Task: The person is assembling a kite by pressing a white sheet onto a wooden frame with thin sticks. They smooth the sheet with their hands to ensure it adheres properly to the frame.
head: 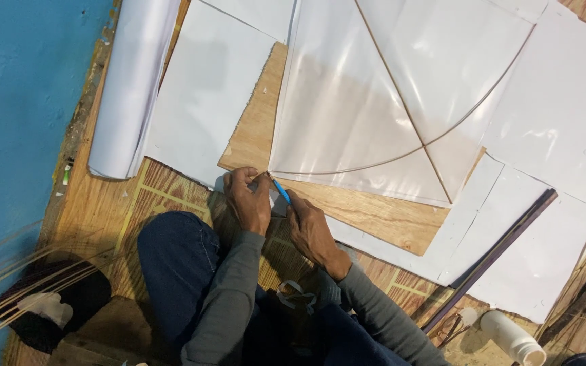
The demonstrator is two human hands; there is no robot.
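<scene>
Person sits on a woven floor mat [171, 196], knees in dark jeans nearest the camera. Landmark: the plywood board [374, 217] lying on the mat just ahead of the knees. Left hand [249, 200] sits at the board's near-left corner, fingers pinched shut on the tip of the kite frame where the thin curved stick [374, 163] ends. Right hand [310, 230] is just right of it, over the board's near edge, closed around a small blue tool [281, 191] whose tip points at that same corner. Clear plastic kite sheet [374, 88] lies on the board's far side w/ a straight spine stick [401, 102] crossing it. White paper sheets [205, 95] surround the board; a paper roll [130, 88] lies left of it by the blue wall [22, 102]. Right of the board: dark flat strip [496, 251], white bottle [510, 335].
</scene>
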